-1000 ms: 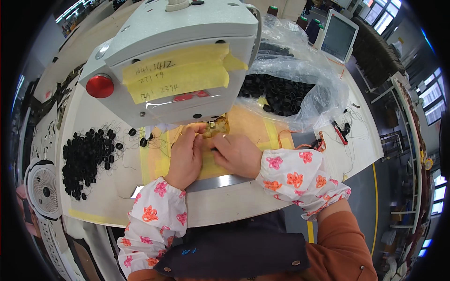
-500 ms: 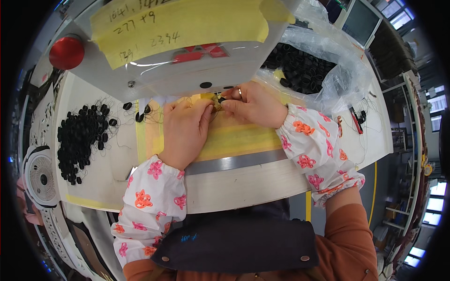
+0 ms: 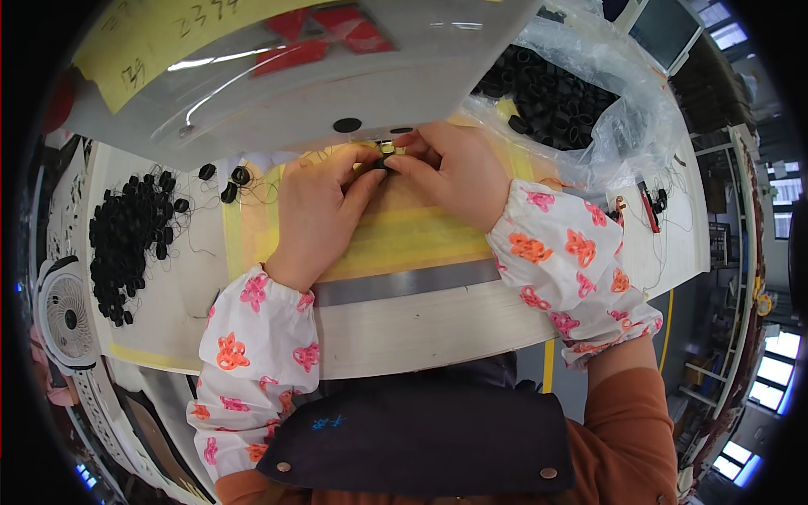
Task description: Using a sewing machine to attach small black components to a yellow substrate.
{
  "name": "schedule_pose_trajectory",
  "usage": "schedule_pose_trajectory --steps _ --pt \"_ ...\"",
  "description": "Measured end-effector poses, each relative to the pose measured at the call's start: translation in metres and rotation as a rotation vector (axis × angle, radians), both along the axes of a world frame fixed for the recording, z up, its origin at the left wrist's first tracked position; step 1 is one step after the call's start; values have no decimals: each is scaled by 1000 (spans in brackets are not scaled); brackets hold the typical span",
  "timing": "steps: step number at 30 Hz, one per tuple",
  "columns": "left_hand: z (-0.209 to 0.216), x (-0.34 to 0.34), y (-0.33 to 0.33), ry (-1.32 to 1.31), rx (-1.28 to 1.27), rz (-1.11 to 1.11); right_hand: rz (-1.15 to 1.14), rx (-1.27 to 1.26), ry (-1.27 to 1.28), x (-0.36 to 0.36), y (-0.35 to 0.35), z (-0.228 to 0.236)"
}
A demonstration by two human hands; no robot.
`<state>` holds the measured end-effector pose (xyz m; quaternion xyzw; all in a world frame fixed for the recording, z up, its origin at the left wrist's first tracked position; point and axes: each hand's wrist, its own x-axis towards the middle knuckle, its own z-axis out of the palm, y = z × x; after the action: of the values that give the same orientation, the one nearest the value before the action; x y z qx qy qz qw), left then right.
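Note:
Under the front edge of a grey sewing machine head (image 3: 328, 101), both my hands meet at a small black band loop (image 3: 383, 162). My left hand (image 3: 316, 206) has its thumb and forefinger closed on the loop's near left side. From the other side, my right hand (image 3: 461, 177) pinches it between thumb and fingertips. The fingers cover most of the loop. Just behind it shows a bit of shiny metal at the stitching spot. Yellow tape (image 3: 396, 240) covers the worktop beneath my hands, with a grey metal strip (image 3: 404, 284) along its near edge.
A heap of black loops (image 3: 126, 244) with loose threads lies on the left, and a few single loops (image 3: 236, 178) sit nearer the machine. Back right, a clear plastic bag (image 3: 627, 139) holds many more. Red-handled snips (image 3: 650, 208) lie right. A white fan (image 3: 69, 316) stands far left.
My left fingertips have moved in from the threads beside the loop to close on it alongside my right. The view has shifted, so the machine head looks larger and further left.

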<state>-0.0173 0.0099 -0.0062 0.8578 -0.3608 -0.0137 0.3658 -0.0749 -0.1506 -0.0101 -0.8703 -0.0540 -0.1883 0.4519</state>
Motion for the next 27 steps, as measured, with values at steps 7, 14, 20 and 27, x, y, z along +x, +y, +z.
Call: schedule_pose_trajectory --steps 7,14,20,27 --pt "2 6 -9 113 21 61 -93 -219 -176 0 1 -6" --pt "-7 13 -7 183 29 123 -136 -68 -85 2 3 -7" --pt "1 14 -10 240 95 143 -168 -126 -91 2 3 -8" --pt "-5 17 -5 208 18 109 -152 -230 -68 2 6 -5"
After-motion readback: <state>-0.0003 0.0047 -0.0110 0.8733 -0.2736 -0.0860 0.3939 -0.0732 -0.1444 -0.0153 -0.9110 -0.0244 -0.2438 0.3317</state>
